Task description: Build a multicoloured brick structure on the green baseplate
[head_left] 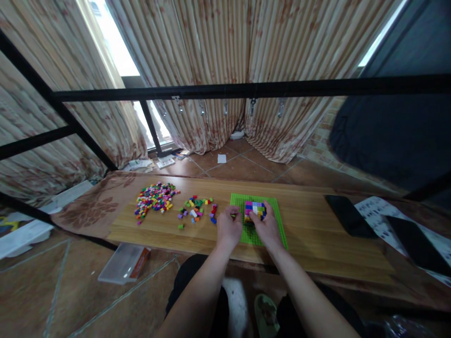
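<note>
A green baseplate [271, 211] lies on a wooden board [317, 230]. On it stands a small block of coloured bricks [254, 207]. My right hand [266, 227] rests on the plate with its fingers curled around the near side of that block. My left hand [228, 226] sits at the plate's left edge, fingers pinched together on something small that I cannot make out. A big heap of loose coloured bricks [155, 197] lies at the board's left end, and a thinner scatter of bricks [197, 209] lies between the heap and my left hand.
Two dark flat devices [347, 216] [416, 244] lie to the right, one on a patterned sheet. A clear plastic box [123, 263] sits on the tiled floor below the board. A black metal rail [246, 88] crosses in front of curtains.
</note>
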Motion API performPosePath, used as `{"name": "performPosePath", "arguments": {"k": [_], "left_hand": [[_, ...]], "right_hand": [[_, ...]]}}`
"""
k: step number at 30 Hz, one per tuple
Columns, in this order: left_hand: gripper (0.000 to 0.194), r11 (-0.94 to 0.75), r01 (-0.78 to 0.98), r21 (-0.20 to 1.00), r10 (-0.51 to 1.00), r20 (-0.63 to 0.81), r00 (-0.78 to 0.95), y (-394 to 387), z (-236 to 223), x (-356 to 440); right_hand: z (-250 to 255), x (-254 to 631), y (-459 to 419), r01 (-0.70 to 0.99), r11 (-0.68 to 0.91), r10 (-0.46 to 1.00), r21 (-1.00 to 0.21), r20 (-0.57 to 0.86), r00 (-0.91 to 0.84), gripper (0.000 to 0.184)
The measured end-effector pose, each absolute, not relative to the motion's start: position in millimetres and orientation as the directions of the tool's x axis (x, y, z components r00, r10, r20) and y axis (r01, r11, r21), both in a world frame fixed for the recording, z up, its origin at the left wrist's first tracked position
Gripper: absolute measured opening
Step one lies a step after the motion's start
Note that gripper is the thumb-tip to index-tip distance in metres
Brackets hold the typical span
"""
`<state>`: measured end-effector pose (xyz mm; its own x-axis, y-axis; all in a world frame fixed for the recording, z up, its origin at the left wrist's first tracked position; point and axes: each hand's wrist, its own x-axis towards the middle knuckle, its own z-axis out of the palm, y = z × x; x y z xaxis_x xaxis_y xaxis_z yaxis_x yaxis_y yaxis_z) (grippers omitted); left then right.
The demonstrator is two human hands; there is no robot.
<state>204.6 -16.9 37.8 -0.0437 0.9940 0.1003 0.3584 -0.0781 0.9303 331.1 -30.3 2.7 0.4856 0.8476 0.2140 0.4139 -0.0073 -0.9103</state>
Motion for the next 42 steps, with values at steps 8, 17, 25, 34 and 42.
{"name": "performPosePath", "arguments": {"k": [8, 17, 25, 34, 42], "left_hand": [[0.019, -0.089, 0.392, 0.916, 0.994, 0.105, -0.021, -20.9, 33.1, 205.9], [0.022, -0.122, 0.393, 0.912, 0.992, 0.128, 0.011, -28.6, 34.1, 198.7], [0.022, -0.092, 0.353, 0.931, 0.995, 0.100, -0.006, -51.5, 29.3, 178.8], [0.023, -0.213, 0.358, 0.909, 0.956, 0.118, 0.270, -123.7, 26.2, 180.5], [0.023, -0.320, 0.402, 0.858, 0.858, 0.082, 0.507, -172.5, 19.1, 186.7]], "right_hand": [[5.1, 327.5, -30.9, 0.416, -0.033, 0.858, -0.909, 0.188, 0.478, 0.071], [-6.3, 328.1, -27.1, 0.418, 0.007, 0.858, -0.909, 0.220, 0.464, 0.072], [-8.5, 331.9, -26.8, 0.331, 0.007, 0.876, -0.944, 0.166, 0.453, 0.081], [-11.1, 342.1, -31.4, 0.236, -0.051, 0.865, -0.970, 0.075, 0.497, 0.074], [-12.1, 353.1, -31.6, 0.284, -0.068, 0.876, -0.957, 0.079, 0.475, 0.061]]}}
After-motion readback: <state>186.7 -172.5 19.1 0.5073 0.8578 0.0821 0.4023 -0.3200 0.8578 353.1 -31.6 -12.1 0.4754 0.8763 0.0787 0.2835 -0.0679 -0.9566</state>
